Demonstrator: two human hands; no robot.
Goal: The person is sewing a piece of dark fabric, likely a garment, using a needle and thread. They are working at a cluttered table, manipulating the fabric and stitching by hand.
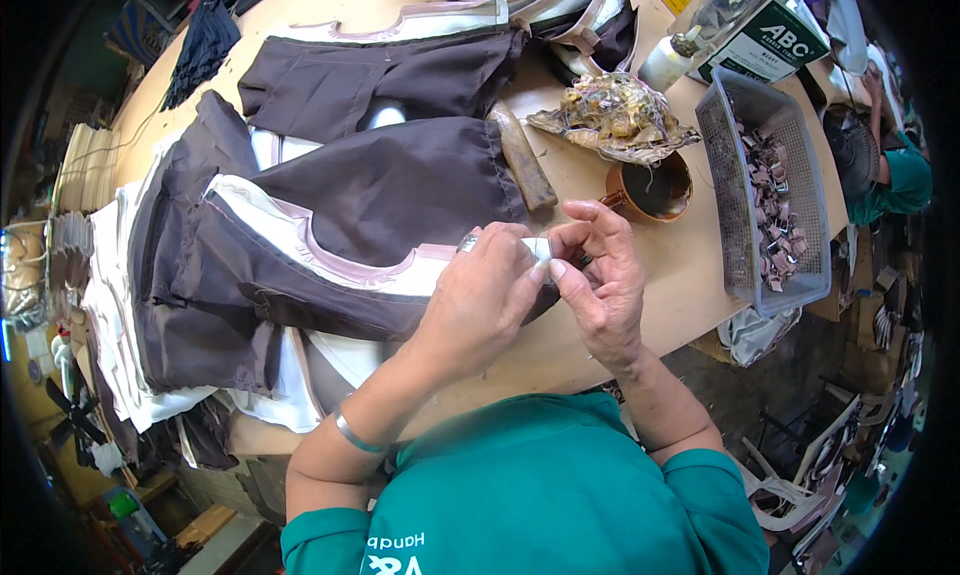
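Observation:
A dark brown fabric piece [400, 180] lies over other pieces on the table, with a curved white and pink trim strip [262, 215] along its near side. My left hand [480, 290] is closed over the right end of that strip, thumb on top. From the right, my right hand [603, 287] meets it, thumb and index finger pinched at the strip's white tip [540, 248]; the other fingers are curled and raised. Whatever lies between the right fingertips is mostly hidden. Just beyond my hands, a worn wooden stick [524, 163] rests beside the fabric edge.
An orange-brown mug [650, 190] of dark liquid stands near my right hand, a crusted, glue-like lump [615, 120] behind it. Further right are a grey plastic basket [722, 140] of small buckled tabs, a white bottle [665, 65] and a green can [765, 40]. More brown pieces [330, 85] lie beyond.

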